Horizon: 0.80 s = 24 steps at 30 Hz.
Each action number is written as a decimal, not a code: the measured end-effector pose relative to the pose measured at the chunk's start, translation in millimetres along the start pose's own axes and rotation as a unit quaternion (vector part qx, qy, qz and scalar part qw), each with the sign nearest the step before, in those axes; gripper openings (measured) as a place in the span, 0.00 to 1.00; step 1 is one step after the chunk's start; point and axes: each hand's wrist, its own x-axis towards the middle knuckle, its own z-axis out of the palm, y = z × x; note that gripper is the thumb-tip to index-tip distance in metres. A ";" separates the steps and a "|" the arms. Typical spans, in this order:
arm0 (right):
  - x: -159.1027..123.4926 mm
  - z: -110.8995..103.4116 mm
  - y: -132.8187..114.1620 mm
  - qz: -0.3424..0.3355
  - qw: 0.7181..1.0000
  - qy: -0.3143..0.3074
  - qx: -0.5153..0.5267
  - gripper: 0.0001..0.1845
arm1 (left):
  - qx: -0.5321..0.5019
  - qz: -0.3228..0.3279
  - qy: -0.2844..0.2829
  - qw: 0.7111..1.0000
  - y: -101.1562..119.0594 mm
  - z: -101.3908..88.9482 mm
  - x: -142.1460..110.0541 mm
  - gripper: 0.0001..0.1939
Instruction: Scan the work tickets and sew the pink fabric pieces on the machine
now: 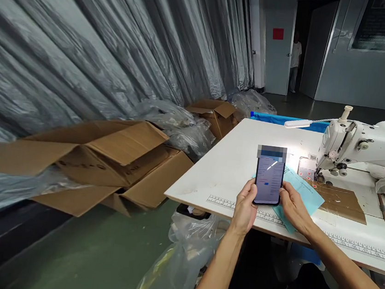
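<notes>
I hold a smartphone (pixel 268 181) upright over the near edge of a white sewing table (pixel 232 163), its lit screen facing me. My left hand (pixel 245 209) grips the phone's lower left side. My right hand (pixel 292 207) holds its lower right side, fingers curled round the edge. Under the phone lies a light blue piece of fabric (pixel 307 194). A white sewing machine (pixel 362 145) stands at the right of the table, with a brown cardboard piece (pixel 340 203) in front of its needle.
Open cardboard boxes (pixel 107 162) and clear plastic bags (pixel 177 124) lie on the floor to the left along a grey curtain. A plastic bag (pixel 179 259) hangs below the table. A person (pixel 295 59) stands in a far doorway.
</notes>
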 end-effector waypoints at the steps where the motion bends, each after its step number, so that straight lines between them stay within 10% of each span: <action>1: -0.2 -0.1 -0.6 0.001 1.000 0.001 -0.003 0.23 | -0.001 -0.002 0.002 1.000 -0.1 -0.2 0.1 0.29; 24: 5.2 -2.1 -1.0 0.010 1.000 -0.023 -0.011 0.23 | -0.011 -0.017 0.026 0.999 -2.2 -4.7 2.0 0.29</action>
